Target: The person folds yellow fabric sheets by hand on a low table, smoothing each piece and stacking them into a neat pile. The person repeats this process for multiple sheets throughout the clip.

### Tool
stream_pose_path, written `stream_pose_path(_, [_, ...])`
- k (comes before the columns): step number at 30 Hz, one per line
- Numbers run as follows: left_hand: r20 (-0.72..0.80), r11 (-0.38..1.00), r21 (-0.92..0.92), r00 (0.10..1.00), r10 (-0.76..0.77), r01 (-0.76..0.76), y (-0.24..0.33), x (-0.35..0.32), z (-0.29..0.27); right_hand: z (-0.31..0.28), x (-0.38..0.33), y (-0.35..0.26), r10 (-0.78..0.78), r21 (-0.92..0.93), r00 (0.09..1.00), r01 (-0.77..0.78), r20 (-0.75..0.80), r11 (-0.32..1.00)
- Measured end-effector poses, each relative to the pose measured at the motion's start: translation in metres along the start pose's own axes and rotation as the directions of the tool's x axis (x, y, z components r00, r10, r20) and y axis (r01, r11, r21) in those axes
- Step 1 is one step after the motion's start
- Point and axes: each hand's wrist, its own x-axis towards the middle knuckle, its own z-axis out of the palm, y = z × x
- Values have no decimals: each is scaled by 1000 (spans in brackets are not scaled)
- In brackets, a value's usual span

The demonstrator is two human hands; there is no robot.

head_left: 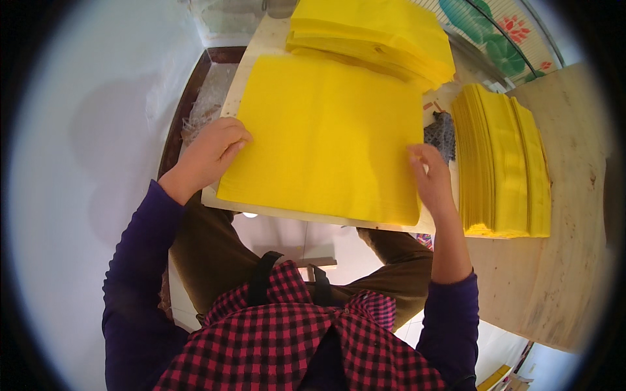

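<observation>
A wide yellow sheet, felt-like or cloth (319, 143), is spread over the near part of the wooden table. A faint crease runs down its middle. On its left edge my left hand (212, 148) has its fingers curled together and gripping. At the right edge my right hand (432, 177) pinches the sheet between thumb and fingers. Whether more layers lie under this sheet, I cannot tell. Just beyond its far edge sits a thick stack of similar yellow sheets (372, 36).
Folded yellow sheets (502, 163) form a tall pile at the right, by a wooden board (574, 215). A dark patterned thing (441, 135) lies between that pile and the sheet. A white wall (98, 130) stands close on the left. Clear plastic (207, 101) lies beside the table.
</observation>
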Motion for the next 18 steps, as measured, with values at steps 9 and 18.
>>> stream_pose_path(9, [-11,999,41,1000,24,-24,-26,48,5,20,22,-6,83,-46,993,-87,-89,995])
stream_pose_path(18, [104,1000,21,995,0,-2,-5,8,2,18,-28,-16,-59,-86,998,58,-10,995])
